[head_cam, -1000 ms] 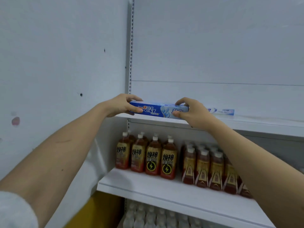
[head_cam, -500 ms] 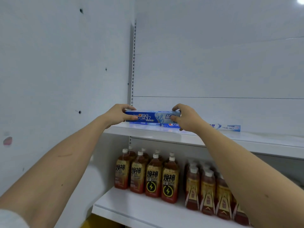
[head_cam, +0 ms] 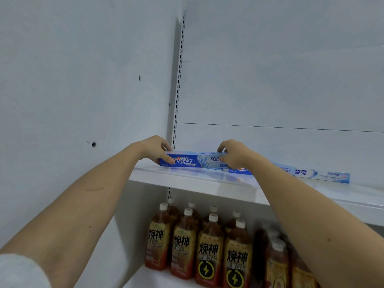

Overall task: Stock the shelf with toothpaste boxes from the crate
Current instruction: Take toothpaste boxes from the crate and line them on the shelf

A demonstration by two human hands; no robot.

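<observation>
A long blue toothpaste box [head_cam: 193, 160] lies lengthwise at the left end of the white upper shelf [head_cam: 187, 179]. My left hand [head_cam: 153, 148] pinches its left end between thumb and fingers. My right hand [head_cam: 233, 153] grips its right end with curled fingers. A second blue toothpaste box [head_cam: 311, 173] lies on the same shelf further right, its left part hidden behind my right forearm. Whether the held box rests fully on the shelf I cannot tell. The crate is out of view.
Brown drink bottles [head_cam: 209, 246] with yellow labels stand in rows on the lower shelf. A slotted metal upright [head_cam: 178, 86] runs up the shelf's left side beside a white wall [head_cam: 83, 80]. The white back panel [head_cam: 280, 80] rises behind the upper shelf.
Both hands have carried the toothpaste box from the shelf's front edge further back and left onto the shelf. The view has tilted upward.
</observation>
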